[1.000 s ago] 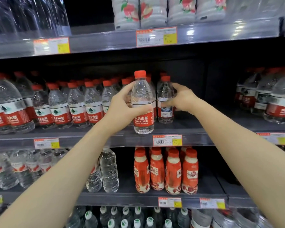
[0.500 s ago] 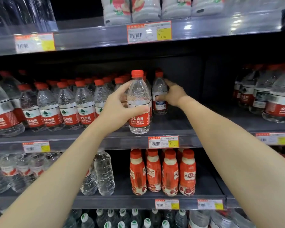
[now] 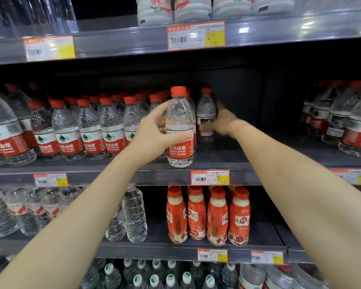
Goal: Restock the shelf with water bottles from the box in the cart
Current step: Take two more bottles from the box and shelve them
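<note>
My left hand [image 3: 154, 134] grips a clear water bottle [image 3: 179, 130] with a red cap and red label, upright at the front edge of the middle shelf [image 3: 117, 177]. Deeper in on that shelf, my right hand [image 3: 222, 119] is wrapped around a second water bottle [image 3: 205, 115], which stands upright behind and to the right of the first. Rows of the same red-capped bottles [image 3: 88, 130] fill the shelf to the left. The box and the cart are out of view.
A dark gap on the middle shelf [image 3: 258, 142] lies right of my hands, with larger water bottles [image 3: 342, 126] beyond. Red drink bottles [image 3: 206, 215] stand on the shelf below. The upper shelf edge [image 3: 196, 36] overhangs with price tags.
My right hand has pushed its bottle further back into the shelf. My left hand has kept its bottle at the front edge. The camera has tilted slightly.
</note>
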A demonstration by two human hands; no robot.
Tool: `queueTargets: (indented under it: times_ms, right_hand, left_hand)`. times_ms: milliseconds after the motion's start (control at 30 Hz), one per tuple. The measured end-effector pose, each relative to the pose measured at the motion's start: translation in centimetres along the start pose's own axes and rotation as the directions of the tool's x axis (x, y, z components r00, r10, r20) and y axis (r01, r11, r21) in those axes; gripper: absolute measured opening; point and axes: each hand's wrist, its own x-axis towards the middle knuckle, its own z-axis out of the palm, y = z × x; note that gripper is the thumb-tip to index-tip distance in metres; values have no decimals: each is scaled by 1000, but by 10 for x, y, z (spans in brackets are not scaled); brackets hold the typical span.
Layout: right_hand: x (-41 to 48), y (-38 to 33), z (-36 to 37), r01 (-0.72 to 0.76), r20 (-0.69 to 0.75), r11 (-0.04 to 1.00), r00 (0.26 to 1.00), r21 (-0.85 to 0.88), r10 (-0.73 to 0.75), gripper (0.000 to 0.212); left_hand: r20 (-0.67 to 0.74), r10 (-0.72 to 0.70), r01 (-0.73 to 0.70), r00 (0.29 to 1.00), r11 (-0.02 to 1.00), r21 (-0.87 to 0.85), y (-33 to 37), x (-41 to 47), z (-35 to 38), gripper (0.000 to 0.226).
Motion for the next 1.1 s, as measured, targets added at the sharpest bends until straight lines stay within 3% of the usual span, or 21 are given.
queueTargets:
  times_ms: [133, 233, 300, 333, 400, 500, 667, 767, 867, 967, 1100]
  right_hand:
    - [-20, -4, -1, -197, -144, 980, 971, -29, 191, 80]
    - [-44, -8, -12, -81, -200, 995, 978, -62, 68, 31]
    - [-66, -13, -19, 49, -25, 994, 999, 95, -47, 13]
    - [-79, -17, -23, 85, 122, 970, 986, 229, -115, 20]
    - [-99, -20, -32, 72, 372, 895, 892, 440, -255, 49]
    - [-119, -20, -40, 83, 502, 891, 801, 447, -326, 78]
    - [-134, -26, -25, 209, 198, 868, 924, 451, -326, 77]
    - [-132, -22, -26, 224, 148, 863, 936, 452, -321, 75]
    - [-127, -12, -27, 233, 102, 898, 952, 373, -289, 73]
    - [-116, -1, -25, 167, 76, 897, 974, 409, -215, 72]
    - [-100, 11, -20, 132, 58, 899, 984, 418, -171, 76]
  left_hand:
    - [7, 11, -12, 1000, 1000, 12, 5, 2, 7, 81]
    - [6, 10, -10, 1000, 1000, 15, 9, 3, 14, 84]
    - [0, 6, -6, 1000, 1000, 10, 14, 2, 20, 86]
    - [-1, 9, -9, 1000, 1000, 12, 16, 2, 23, 85]
    - [-8, 28, -28, 1000, 999, 26, 20, 0, 29, 80]
    - [-45, 22, -23, 999, 1000, -4, 27, 0, 35, 82]
    - [9, 18, -18, 1000, 1000, 1, 48, 3, 39, 80]
    - [81, 2, -18, 997, 979, 201, 58, -1, 32, 87]
    - [48, 7, -30, 999, 873, 487, 57, -11, 23, 91]
    - [24, 12, -25, 1000, 722, 692, 50, -21, 18, 85]
    - [38, 12, -38, 999, 522, 852, 39, -29, 19, 80]
